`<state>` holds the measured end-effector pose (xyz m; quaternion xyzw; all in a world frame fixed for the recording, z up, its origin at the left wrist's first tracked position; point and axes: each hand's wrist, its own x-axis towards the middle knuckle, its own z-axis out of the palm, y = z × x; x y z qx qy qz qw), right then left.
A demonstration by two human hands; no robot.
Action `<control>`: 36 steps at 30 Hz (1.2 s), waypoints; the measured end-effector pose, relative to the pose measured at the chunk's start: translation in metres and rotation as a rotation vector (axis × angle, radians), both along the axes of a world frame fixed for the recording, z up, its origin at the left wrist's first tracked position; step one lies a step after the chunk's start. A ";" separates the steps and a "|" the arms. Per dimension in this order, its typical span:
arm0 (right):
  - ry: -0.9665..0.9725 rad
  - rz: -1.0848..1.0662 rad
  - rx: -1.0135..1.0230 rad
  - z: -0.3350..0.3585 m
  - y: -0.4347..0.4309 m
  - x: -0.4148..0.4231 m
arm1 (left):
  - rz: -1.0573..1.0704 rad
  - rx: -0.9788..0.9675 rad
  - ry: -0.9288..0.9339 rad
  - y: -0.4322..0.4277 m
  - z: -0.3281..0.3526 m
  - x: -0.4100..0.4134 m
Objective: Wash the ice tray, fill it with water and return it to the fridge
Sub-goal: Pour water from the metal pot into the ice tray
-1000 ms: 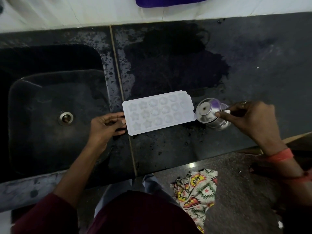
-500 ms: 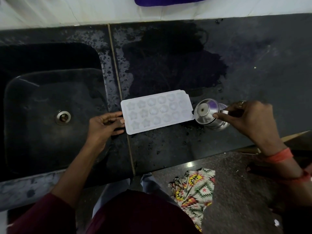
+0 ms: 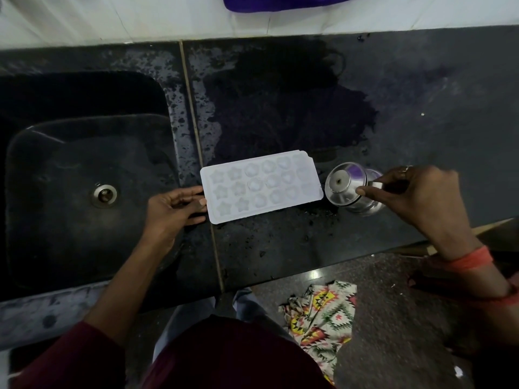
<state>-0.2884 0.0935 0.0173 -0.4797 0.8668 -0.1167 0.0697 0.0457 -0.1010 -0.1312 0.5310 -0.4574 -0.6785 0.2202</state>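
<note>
I am looking down through the head camera at a dark stone counter that is showing wet patches, with a white tiled wall running along the far edge and a purple thing poking in at the top. A black sink is sitting on the left, its metal drain shining in the middle of the basin.

The ice tray is lying flat on the counter just right of the seam beside the sink, white, with its star and round pockets facing up. The left hand is holding the tray at its left short edge: the fingers are curling in against that edge and the thumb tip is pressing on the rim.

The right hand, wearing a ring and an orange band at the wrist, is gripping a steel cup with fingers and thumb wrapping round it. The cup is tilting on its side, its round end facing the tray, just beside the tray's right short edge and not touching it. I am not making out any water.

Below the counter edge, a patterned cloth is lying on the speckled floor.
</note>
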 end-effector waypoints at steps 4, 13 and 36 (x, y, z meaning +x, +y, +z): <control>0.026 0.021 0.008 0.002 0.000 0.000 | 0.005 0.003 -0.003 0.000 0.002 0.000; 0.027 0.034 -0.009 0.002 -0.001 0.001 | 0.023 0.005 -0.005 0.000 0.002 0.002; -0.079 -0.028 -0.096 0.003 0.000 0.023 | 0.026 0.020 -0.006 0.006 0.003 0.005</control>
